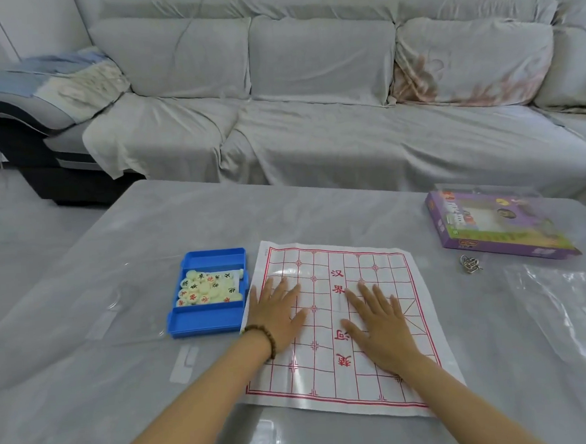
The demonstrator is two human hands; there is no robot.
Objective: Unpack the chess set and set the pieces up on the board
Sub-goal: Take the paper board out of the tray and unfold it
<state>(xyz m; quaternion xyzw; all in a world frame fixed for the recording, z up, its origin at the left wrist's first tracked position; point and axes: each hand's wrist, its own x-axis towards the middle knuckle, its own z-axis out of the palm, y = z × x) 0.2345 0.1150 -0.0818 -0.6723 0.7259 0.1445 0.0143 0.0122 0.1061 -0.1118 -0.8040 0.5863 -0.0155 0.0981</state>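
A white paper board [363, 382] with a red grid and red characters lies flat on the grey table. My left hand [277, 313], a bead bracelet at its wrist, presses flat on the board's left part with fingers spread. My right hand [380, 323] presses flat on the middle, fingers straight. Just left of the board sits an open blue plastic box [207, 323]. Its middle compartment holds several cream round chess pieces [206, 288] with red and black characters, piled loosely. No piece stands on the board.
A purple game box [498, 230] lies at the table's far right, with a small metal ring puzzle [469, 263] in front of it. Clear plastic wrapping [571, 307] lies at the right. A clear lid [135, 300] rests left of the blue box. A covered sofa [311, 100] stands behind.
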